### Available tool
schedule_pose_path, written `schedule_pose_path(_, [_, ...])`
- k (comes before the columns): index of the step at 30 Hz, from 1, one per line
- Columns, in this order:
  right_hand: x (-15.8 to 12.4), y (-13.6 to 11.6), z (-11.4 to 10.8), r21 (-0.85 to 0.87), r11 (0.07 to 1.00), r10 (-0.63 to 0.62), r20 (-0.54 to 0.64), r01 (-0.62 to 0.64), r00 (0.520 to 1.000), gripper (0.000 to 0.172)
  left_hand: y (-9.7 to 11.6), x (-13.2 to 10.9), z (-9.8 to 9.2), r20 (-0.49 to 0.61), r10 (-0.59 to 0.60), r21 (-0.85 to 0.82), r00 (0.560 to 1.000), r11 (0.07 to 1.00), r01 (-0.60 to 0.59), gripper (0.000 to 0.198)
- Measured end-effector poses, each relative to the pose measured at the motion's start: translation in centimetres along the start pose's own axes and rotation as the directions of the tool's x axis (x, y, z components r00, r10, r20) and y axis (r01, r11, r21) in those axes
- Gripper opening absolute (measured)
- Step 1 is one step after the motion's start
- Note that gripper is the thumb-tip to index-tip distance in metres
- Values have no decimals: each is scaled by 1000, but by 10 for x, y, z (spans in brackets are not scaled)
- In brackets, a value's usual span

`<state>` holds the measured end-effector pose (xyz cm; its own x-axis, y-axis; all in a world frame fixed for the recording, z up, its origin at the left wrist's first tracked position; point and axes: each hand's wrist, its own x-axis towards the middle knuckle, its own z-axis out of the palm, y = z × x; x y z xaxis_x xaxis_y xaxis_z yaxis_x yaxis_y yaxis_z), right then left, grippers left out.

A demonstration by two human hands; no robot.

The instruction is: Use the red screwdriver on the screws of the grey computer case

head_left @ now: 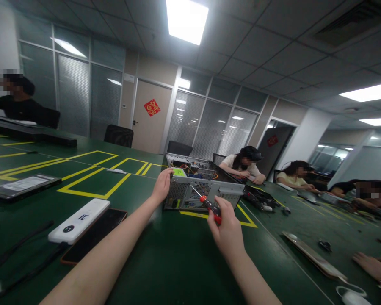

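An opened metal computer case (214, 187) lies on the green table with its back panel facing me. Wires and parts show inside it. At its left rear corner is a box with a bright green label (179, 172), which looks like the power supply. My left hand (161, 185) grips that corner beside the label, its fingertips over the top edge. In my right hand (227, 224) is a screwdriver (212, 206) with a red and black handle. Its shaft points up and left, the tip at the back panel; whether it sits in a screw I cannot tell.
To the left lie a hard drive (23, 186), a white power bank (79, 221) with a black cable and a phone (95, 235). Yellow tape (82, 195) marks the table (165, 262). Right of the case are a black tool pouch (262, 198) and another phone (314, 256). Other people work farther off.
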<state>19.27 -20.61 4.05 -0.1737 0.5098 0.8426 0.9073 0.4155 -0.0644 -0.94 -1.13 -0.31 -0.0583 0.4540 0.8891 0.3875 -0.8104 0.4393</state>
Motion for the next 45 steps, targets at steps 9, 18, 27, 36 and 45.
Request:
schedule_pose_path(9, [-2,-1,3,-50,985,-164,4,164,986,43,1,0,0,9,-7,-1,1000,1000,7,36])
schedule_pose_path(18, [3,-5,-4,17,994,109,89,-111,990,31,1,0,-1,14,-15,-3,1000,1000,15,37])
schedule_pose_path(27, [6,-16,-15,-91,993,90,146,-78,985,20,0,0,0,-6,0,-9,1000,1000,0,40])
schedule_pose_path(36, [9,-1,-10,-34,978,208,215,-206,954,18,1,0,-1,0,-8,-13,1000,1000,8,38])
schedule_pose_path(45, [8,-8,-16,-95,978,204,204,-188,957,27,2,1,-1,12,-13,-3,1000,1000,13,38])
